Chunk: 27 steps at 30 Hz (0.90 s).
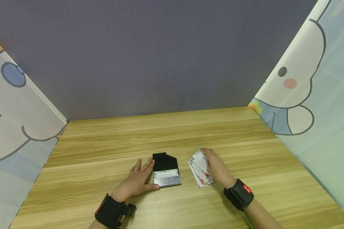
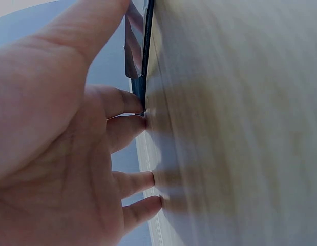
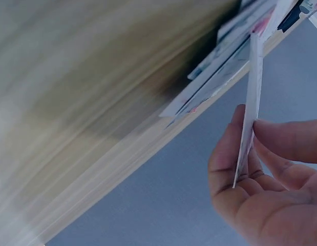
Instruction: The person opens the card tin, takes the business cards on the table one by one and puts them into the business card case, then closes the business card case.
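A card case (image 1: 167, 182) lies unfolded on the wooden table, its black flap (image 1: 164, 161) spread toward the back and its front panel shiny silver. Inside it shows a white card (image 1: 166, 173) with green leaf print. My left hand (image 1: 136, 183) rests on the table at the case's left side, fingers extended, thumb at the lower corner. To the right lies a loose fan of printed cards (image 1: 196, 173). My right hand (image 1: 218, 168) pinches a card (image 3: 252, 97) between thumb and fingers; in the right wrist view it is tilted up above the other cards (image 3: 209, 84).
The wooden table (image 1: 109, 143) ends at a dark grey panel (image 1: 160, 63) behind. Cartoon-printed sheets stand along the left (image 1: 20, 105) and right (image 1: 298, 82) sides. Black bands with cameras are strapped to both wrists, and a green cable (image 1: 248, 220) runs from the right one.
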### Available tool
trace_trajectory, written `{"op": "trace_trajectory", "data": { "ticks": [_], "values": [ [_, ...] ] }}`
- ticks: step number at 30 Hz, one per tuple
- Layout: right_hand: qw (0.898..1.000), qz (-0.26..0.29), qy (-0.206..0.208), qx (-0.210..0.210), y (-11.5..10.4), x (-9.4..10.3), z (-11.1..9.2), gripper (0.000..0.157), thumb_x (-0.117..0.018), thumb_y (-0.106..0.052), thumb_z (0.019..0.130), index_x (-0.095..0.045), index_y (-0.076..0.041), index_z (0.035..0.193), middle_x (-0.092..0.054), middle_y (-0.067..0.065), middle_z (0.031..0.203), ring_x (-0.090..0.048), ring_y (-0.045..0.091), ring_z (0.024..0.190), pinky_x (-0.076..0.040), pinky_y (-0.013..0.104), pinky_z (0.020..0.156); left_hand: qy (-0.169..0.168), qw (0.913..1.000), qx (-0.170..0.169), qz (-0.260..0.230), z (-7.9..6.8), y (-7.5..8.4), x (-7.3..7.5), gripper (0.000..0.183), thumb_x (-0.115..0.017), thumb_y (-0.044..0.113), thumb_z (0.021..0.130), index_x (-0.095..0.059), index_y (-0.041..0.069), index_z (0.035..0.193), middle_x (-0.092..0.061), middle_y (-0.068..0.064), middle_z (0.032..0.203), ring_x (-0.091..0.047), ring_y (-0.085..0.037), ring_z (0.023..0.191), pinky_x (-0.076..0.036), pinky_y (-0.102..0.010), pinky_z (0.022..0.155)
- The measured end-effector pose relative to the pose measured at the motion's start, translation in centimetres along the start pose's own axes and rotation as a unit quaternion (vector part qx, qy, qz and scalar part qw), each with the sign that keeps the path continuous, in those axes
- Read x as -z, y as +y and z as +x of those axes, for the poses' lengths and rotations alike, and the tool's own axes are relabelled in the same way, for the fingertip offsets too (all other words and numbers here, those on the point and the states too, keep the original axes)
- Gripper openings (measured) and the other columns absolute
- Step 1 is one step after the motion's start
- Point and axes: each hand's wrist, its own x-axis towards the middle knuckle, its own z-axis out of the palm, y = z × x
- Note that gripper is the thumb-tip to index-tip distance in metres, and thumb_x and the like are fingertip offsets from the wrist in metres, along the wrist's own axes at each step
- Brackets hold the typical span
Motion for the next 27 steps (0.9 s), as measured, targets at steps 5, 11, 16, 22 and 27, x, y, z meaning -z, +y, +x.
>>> {"op": "trace_trajectory", "data": {
  "ticks": [5,11,16,22,27],
  "values": [
    [1.0,-0.002,0.009,0.006,-0.2,0.0,0.1,0.047,-0.048,0.024,0.074,-0.054,0.004,0.116,-0.059,0.02,0.096,-0.057,0.024,0.078,-0.053,0.037,0.061,0.0,1.0,0.0,0.0,0.0,0.0,0.0,0.091,-0.061,0.052,0.078,-0.023,0.002,0.144,-0.017,-0.017,0.152,-0.001,-0.051,0.132,-0.016,-0.069,0.101],
    [1.0,0.0,0.019,0.013,-0.5,0.0,0.2,0.045,-0.046,0.024,0.074,-0.054,0.005,0.114,-0.06,0.02,0.094,-0.058,0.025,0.079,-0.053,0.038,0.062,-0.001,1.0,0.0,0.001,0.0,-0.1,0.0,0.091,-0.06,0.052,0.078,-0.023,0.002,0.144,-0.018,-0.017,0.152,-0.002,-0.051,0.132,-0.017,-0.07,0.101],
    [1.0,0.007,0.017,0.008,-0.9,-0.1,0.4,0.044,-0.046,0.024,0.075,-0.055,0.005,0.114,-0.061,0.019,0.093,-0.058,0.024,0.078,-0.053,0.037,0.062,-0.001,1.0,0.0,0.004,0.0,-0.1,-0.1,0.091,-0.06,0.052,0.078,-0.022,0.002,0.144,-0.017,-0.017,0.152,-0.002,-0.051,0.132,-0.018,-0.07,0.1],
    [1.0,0.012,0.004,-0.004,-1.6,-0.3,0.6,0.044,-0.047,0.023,0.076,-0.054,0.005,0.116,-0.061,0.021,0.102,-0.06,0.028,0.087,-0.055,0.039,0.067,-0.001,1.0,0.002,0.003,0.0,0.0,0.0,0.09,-0.061,0.052,0.078,-0.023,0.002,0.144,-0.018,-0.017,0.152,-0.002,-0.051,0.132,-0.017,-0.07,0.101],
    [1.0,0.008,0.007,0.009,-2.1,-0.6,0.9,0.042,-0.048,0.022,0.077,-0.055,0.005,0.115,-0.062,0.021,0.102,-0.06,0.03,0.091,-0.055,0.042,0.072,-0.001,1.0,0.001,0.004,0.0,-0.1,0.0,0.091,-0.06,0.053,0.078,-0.023,0.002,0.144,-0.017,-0.017,0.152,-0.002,-0.051,0.132,-0.017,-0.07,0.101]
  ]
}}
